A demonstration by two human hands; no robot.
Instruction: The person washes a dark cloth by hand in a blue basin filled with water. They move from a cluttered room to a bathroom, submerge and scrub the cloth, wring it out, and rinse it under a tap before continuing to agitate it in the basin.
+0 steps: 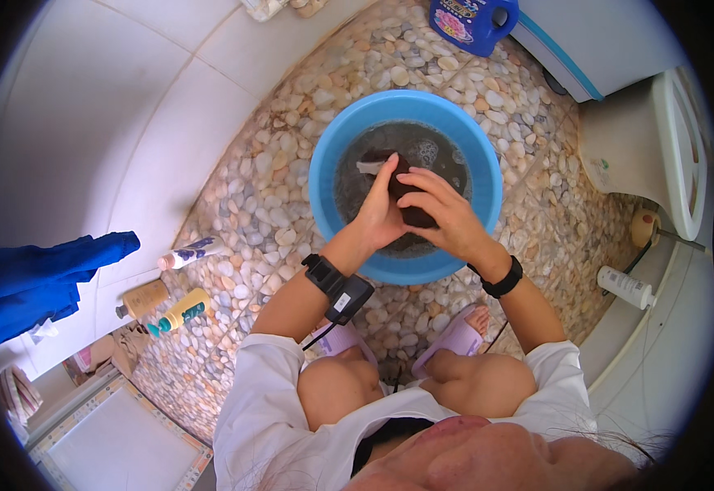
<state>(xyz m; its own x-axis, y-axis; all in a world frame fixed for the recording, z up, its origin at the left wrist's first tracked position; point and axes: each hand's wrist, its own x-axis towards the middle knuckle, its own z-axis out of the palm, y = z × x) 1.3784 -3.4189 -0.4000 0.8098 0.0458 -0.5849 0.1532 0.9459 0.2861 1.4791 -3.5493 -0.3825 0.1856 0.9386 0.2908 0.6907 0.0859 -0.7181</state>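
Note:
A dark brown, soft-looking item (418,218) with a pale strip (368,167) at its far left end is held over a round blue basin (322,168). Its exact kind cannot be made out. My left hand (380,216) grips it from the left, thumb lying along its upper side. From the right, my right hand (452,216) curls bent fingers over the top of the same item. Greyish, cloudy water (349,190) with foam patches (427,152) lies in the basin beneath. Part of the item is hidden behind my fingers.
The basin stands on a pebble-patterned floor (267,204). Beyond it is a blue detergent jug (465,29). Several bottles, one of them yellow (184,309), lie at left near hanging blue cloth (46,270). A white bottle (625,286) and a white ceramic fixture (635,147) are at right.

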